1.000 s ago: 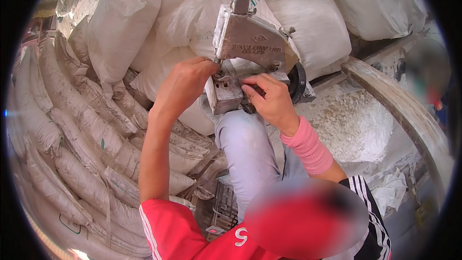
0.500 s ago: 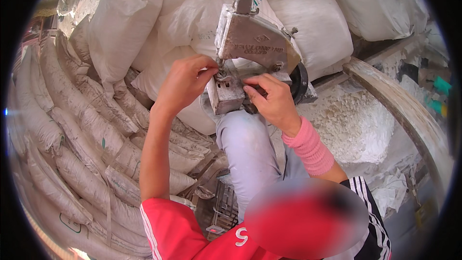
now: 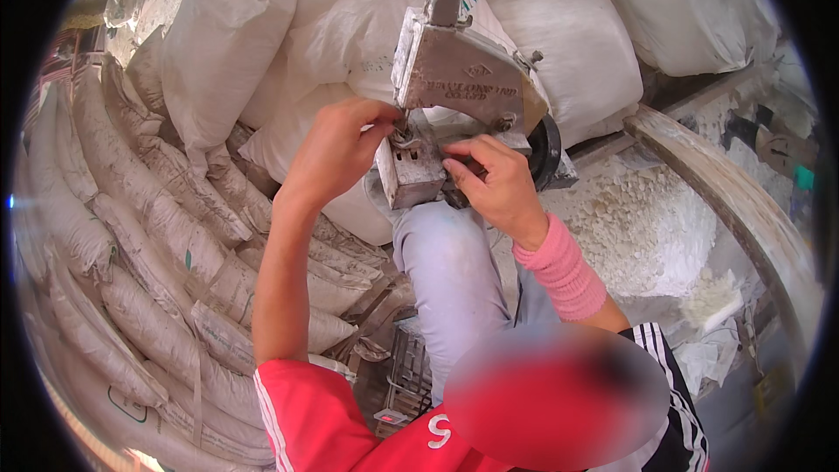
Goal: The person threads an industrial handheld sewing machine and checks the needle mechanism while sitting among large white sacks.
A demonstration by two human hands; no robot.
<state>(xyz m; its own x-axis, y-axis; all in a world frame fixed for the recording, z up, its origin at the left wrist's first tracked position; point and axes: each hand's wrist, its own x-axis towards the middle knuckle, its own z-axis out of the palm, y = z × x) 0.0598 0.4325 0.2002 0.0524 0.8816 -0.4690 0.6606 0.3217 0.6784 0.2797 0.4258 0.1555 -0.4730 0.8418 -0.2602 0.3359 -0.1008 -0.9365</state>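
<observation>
A worn grey metal bag sewing machine (image 3: 472,74) with a dark round wheel (image 3: 544,153) stands over my bent knee (image 3: 446,236). Its boxy base (image 3: 411,177) has small slots on top and rests at the knee. My left hand (image 3: 345,144) is at the left of the gap between the upper arm and the base, thumb and forefinger pinched together; what they pinch is too small to make out. Curled against the base's right side is my right hand (image 3: 494,177), thumb and forefinger close together; anything between them is hidden.
Full white sacks (image 3: 559,44) lean behind the machine. Stacked dusty sacks (image 3: 166,236) fill the left. To the right lies a heap of white crumbly material (image 3: 647,227), beside a curved beam (image 3: 725,183). A dark metal grate (image 3: 411,367) sits below my leg.
My left fingertips have shifted slightly right and down at the machine. The right hand has hardly moved. At the right, a pale lump now shows by the heap, and the green patches there look different.
</observation>
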